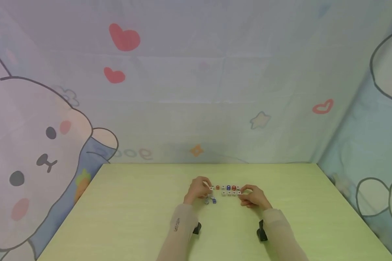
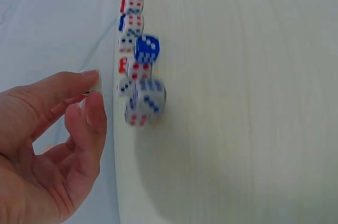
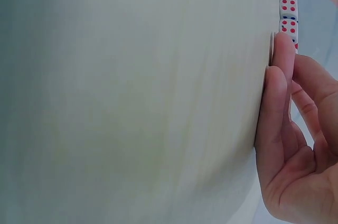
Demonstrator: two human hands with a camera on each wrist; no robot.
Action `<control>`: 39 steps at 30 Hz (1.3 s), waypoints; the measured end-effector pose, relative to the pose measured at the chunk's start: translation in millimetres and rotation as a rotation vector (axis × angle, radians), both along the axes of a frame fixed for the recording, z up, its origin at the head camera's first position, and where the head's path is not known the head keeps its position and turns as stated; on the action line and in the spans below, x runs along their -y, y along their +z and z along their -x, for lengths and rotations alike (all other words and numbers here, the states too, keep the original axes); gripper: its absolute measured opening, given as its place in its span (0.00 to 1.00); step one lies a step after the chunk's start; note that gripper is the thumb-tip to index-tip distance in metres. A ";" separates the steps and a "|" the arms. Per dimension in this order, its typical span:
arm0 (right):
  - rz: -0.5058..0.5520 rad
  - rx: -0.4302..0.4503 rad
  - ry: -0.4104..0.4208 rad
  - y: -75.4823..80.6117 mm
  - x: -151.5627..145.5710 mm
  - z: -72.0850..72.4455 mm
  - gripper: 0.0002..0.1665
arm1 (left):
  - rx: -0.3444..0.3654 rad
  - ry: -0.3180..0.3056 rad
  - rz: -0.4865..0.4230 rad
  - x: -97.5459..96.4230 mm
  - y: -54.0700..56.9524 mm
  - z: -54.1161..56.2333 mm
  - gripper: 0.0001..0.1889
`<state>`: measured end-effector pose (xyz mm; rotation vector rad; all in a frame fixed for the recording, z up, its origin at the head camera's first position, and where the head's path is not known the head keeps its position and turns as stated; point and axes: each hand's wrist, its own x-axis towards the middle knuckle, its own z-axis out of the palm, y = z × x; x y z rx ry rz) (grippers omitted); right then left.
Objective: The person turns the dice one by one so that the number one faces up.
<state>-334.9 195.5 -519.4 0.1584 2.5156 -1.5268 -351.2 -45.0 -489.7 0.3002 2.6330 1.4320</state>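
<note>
Between thumb and index finger, my left hand pinches a small white die, mostly hidden by the fingertips. It is at the left end of a back row of white, red and blue dice. In front runs a shorter row of white dice, red-spotted on top in the right wrist view. My right hand is at the right end of both rows, its extended fingertips touching the end dice. Close to my left hand lie a loose blue die and a few whitish dice.
The dice stand on a pale yellow-green table. A printed cloth with hearts and cartoon animals hangs behind it and at both sides. Dark wrist straps show at the sleeves.
</note>
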 end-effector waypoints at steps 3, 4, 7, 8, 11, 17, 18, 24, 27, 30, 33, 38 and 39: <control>0.000 -0.014 -0.003 -1.6 0.0 0.5 0.15 | -0.003 -0.009 -0.002 -11.9 -1.1 3.8 0.05; 0.004 -0.018 -0.005 -1.9 0.0 0.6 0.15 | 0.000 -0.007 -0.001 -15.4 -1.4 4.8 0.05; 0.009 -0.029 -0.002 -3.1 -0.9 1.0 0.15 | 0.009 0.012 0.013 -24.5 -3.4 7.6 0.05; 0.011 -0.029 -0.006 -3.2 -1.4 1.5 0.15 | 0.007 0.016 0.025 -27.1 -4.6 8.4 0.05; 0.014 -0.032 0.000 -3.3 -1.3 1.3 0.14 | -0.011 0.030 0.070 -31.8 -7.9 8.4 0.06; 0.000 -0.037 -0.002 0.5 1.4 -0.9 0.13 | -0.066 0.055 0.193 -35.2 -6.3 3.4 0.05; 0.000 -0.038 -0.003 0.9 1.4 -1.3 0.13 | -0.071 0.060 0.209 -35.7 -5.9 3.1 0.05; 0.004 -0.039 0.000 2.5 0.2 -4.0 0.13 | -0.118 0.062 0.273 -38.4 -6.4 1.1 0.05; 0.008 -0.030 0.004 1.5 0.4 -4.2 0.13 | -0.119 0.057 0.277 -36.8 -6.3 -0.8 0.05; 0.005 -0.027 0.007 0.6 -0.1 -3.4 0.14 | -0.105 0.052 0.250 -33.1 -3.0 -1.3 0.06; 0.000 -0.023 0.006 -0.2 -0.6 -1.8 0.14 | -0.099 0.061 0.215 -26.8 0.3 0.5 0.05; 0.004 -0.015 0.001 -0.2 -1.9 0.0 0.15 | -0.114 0.081 0.213 -11.5 4.9 3.3 0.03; 0.004 -0.017 0.003 -0.4 -2.4 0.2 0.15 | -0.110 0.083 0.215 -8.2 6.0 2.8 0.03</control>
